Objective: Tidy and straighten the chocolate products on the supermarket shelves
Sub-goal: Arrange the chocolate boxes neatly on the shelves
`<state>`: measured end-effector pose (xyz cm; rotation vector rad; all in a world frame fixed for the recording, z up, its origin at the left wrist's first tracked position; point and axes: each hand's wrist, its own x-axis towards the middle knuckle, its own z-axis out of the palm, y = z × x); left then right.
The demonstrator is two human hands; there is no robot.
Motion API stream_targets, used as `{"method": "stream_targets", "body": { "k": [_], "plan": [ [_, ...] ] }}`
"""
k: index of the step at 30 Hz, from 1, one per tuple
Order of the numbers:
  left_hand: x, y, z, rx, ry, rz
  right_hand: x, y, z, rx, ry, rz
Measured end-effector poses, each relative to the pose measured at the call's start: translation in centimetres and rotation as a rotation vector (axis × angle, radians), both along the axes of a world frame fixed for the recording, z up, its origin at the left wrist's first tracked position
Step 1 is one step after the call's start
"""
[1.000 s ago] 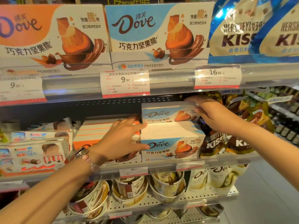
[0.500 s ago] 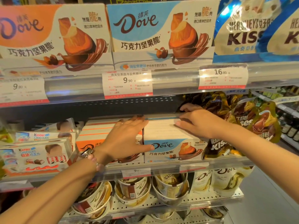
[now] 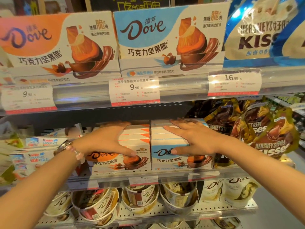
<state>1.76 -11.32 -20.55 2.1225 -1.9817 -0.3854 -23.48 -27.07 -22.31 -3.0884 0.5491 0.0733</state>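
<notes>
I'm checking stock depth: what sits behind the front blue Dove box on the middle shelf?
Behind the front blue Dove box, white tops of more boxes run back in a row. The right hand lies flat across them, hiding part of the row; its far end is in shadow.

On the middle shelf [image 3: 148,179] two rows of Dove boxes stand side by side, touching: the left row [image 3: 132,146] and the right row [image 3: 166,141], each running back from the shelf front. The left hand [image 3: 105,141] lies on top of the left row, the right hand [image 3: 194,139] on top of the right row. Kinder boxes [image 3: 38,156] stand left of the Dove rows, Hershey's Kisses bags [image 3: 267,136] right of them. On the shelf above, two large Dove display boxes [image 3: 165,40] stand next to each other, with Kisses bags [image 3: 257,30] to their right. Price tags [image 3: 134,90] hang on that shelf's front edge. Below the middle shelf sit Dove tubs [image 3: 142,197], with Dove pouches [image 3: 237,190] to their right
</notes>
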Motion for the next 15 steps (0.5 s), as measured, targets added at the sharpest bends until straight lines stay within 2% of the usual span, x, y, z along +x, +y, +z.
{"method": "stream_targets", "body": {
  "k": [15],
  "plan": [
    [-0.09,-0.07,-0.71,-0.046,0.106,0.066,0.19,-0.4,-0.03,0.029,-0.066,0.033]
  ]
}}
